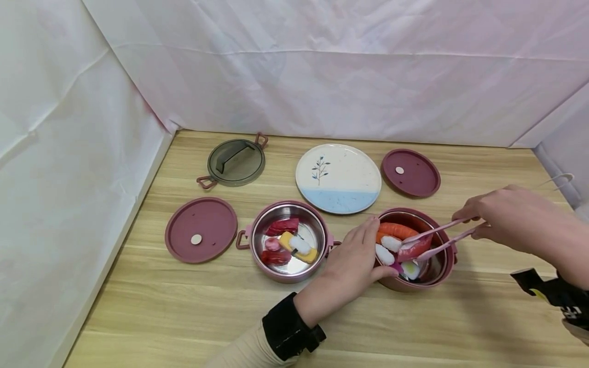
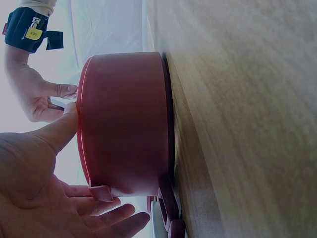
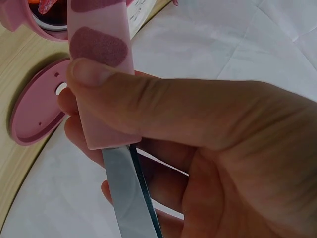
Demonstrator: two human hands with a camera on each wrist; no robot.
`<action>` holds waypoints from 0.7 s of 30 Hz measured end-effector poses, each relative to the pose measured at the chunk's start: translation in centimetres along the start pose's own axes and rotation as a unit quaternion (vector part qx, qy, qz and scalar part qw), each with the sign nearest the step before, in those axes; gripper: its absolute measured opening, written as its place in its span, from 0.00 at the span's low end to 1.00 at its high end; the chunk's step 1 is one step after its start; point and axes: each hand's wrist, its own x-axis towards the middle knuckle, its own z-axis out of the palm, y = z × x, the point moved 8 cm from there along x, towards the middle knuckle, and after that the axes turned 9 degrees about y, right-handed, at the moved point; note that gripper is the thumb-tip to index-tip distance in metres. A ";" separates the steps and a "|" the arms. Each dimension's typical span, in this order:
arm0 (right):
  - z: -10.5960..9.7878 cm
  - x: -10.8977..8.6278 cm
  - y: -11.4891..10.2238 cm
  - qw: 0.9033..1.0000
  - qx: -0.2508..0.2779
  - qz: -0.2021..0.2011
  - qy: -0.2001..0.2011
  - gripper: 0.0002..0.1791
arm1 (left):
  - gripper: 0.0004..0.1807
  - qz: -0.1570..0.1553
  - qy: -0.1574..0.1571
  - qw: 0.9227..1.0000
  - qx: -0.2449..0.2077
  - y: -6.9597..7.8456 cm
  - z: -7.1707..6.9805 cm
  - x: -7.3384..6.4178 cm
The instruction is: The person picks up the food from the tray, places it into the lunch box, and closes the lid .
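Behind the left hand (image 1: 352,263), the near-left rim of the right-hand pink bowl (image 1: 444,271) is hidden, and the sushi pieces (image 1: 398,243) inside are partly covered by the pink tongs (image 1: 439,237). That hand lies against the bowl's side with fingers fairly straight, thumb on the rim. Reaching in from the right, the right hand (image 1: 506,217) pinches the tongs, their tips closed on one piece over the bowl, near the table's (image 1: 184,312) middle.
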 end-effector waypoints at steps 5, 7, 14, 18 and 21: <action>-0.3 -0.1 -0.2 1.000 -0.009 -0.013 0.014 0.20 | 0.52 0.001 0.000 1.000 0.000 0.0 0.0 0.0; -0.3 -0.2 -0.2 1.000 -0.009 -0.014 0.015 0.20 | 0.52 0.000 -0.002 1.000 0.000 0.0 0.0 0.0; -0.5 -0.6 0.0 1.000 0.001 -0.012 0.020 0.21 | 0.52 0.001 0.003 1.000 0.007 0.0 -0.1 0.1; -0.9 -0.7 0.0 0.999 0.011 -0.010 0.032 0.22 | 0.52 0.000 0.005 1.000 0.008 0.0 0.0 0.1; -1.4 -0.8 0.2 0.999 0.017 0.000 0.048 0.23 | 0.52 -0.001 0.004 1.000 0.007 -0.1 0.0 0.1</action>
